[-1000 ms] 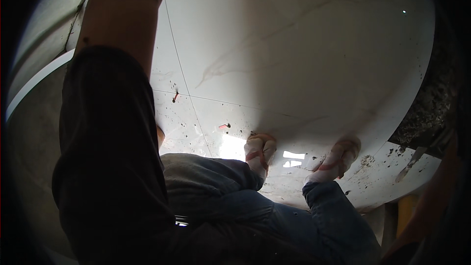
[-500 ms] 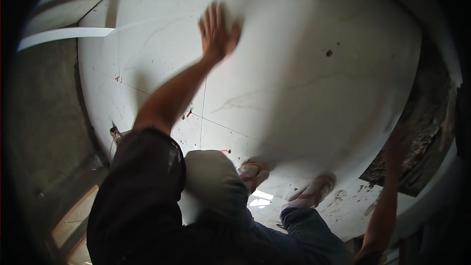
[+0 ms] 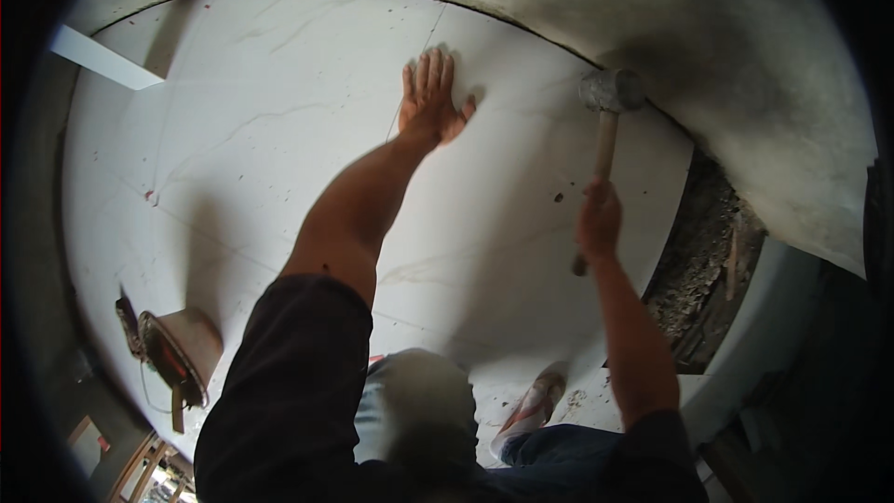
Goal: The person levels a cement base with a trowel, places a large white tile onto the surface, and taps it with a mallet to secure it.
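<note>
My left hand [image 3: 431, 99] lies palm down on a white marble-veined tile [image 3: 298, 84], fingers spread over a thin joint line. My right hand [image 3: 598, 219] is closed round the wooden handle of a mallet [image 3: 610, 90]; its pale grey, cylindrical head is up by the grey wall [image 3: 764, 74] at the floor's far edge. My knee [image 3: 419, 391] is bent below my arms, and my right foot [image 3: 535, 401] in a red-strapped sandal rests on the tiles at the bottom.
An open strip of dark rubble [image 3: 694, 289] lies right of the tiles. A bucket [image 3: 191, 335] with tools stands at left. A white board or strip [image 3: 112, 56] sticks in at upper left. Small red bits [image 3: 149, 196] sit at tile joints; wooden items [image 3: 149, 466] lie lower left.
The view has swung up to the wall. My left arm has reached onto the tile with the hand flat. My right hand has risen from the lower right, now visibly holding the mallet.
</note>
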Demonstrator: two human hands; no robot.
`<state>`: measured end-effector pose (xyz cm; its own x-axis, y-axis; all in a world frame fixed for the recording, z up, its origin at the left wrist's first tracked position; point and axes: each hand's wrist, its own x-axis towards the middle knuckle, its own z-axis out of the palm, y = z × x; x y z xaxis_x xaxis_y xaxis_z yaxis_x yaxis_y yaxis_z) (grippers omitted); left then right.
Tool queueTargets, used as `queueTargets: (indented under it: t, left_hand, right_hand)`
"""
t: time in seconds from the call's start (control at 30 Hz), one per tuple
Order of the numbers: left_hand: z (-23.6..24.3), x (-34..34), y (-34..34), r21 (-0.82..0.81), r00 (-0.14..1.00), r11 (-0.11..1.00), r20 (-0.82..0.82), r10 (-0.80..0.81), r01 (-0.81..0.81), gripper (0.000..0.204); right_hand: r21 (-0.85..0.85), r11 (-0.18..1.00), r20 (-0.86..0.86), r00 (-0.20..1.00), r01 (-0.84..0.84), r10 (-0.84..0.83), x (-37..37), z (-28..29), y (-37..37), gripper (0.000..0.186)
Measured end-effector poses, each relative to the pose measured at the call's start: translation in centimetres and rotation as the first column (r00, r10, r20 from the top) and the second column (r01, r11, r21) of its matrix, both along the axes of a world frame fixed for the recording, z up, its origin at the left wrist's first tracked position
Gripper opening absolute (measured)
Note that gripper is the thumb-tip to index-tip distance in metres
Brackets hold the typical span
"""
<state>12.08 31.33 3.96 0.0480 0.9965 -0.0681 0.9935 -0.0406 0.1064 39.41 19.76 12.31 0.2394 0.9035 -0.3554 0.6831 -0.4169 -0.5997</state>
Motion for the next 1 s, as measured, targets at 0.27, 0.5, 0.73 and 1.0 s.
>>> queueTargets:
  t: [0.27,0.5,0.73,1.0]
  left_hand:
    - [0.4,0.1,5.4,0.009,0.997,0.998,-0.031,-0.064,0.064,0.079]
    - [-3.0,-0.2,9.7,0.185,0.984,0.976,-0.151,-0.090,0.118,0.074]
    - [-3.5,6.1,9.7,0.120,0.987,0.990,-0.128,0.096,-0.080,0.070]
    - [-1.6,26.8,-9.9,0.130,0.814,0.805,-0.137,-0.564,0.579,0.073]
  right_hand:
    - [0.306,0.934,0.023,0.979,0.184,-0.201,-1.2,-1.4,0.7,0.060]
    - [0.167,0.831,-0.295,0.831,0.531,-0.472,10.0,-2.5,-5.3,0.061]
    - [0.130,0.862,-0.011,0.870,0.489,-0.492,16.9,-3.8,-9.8,0.056]
    - [0.020,0.881,-0.001,0.881,0.472,-0.472,19.7,0.4,-12.7,0.062]
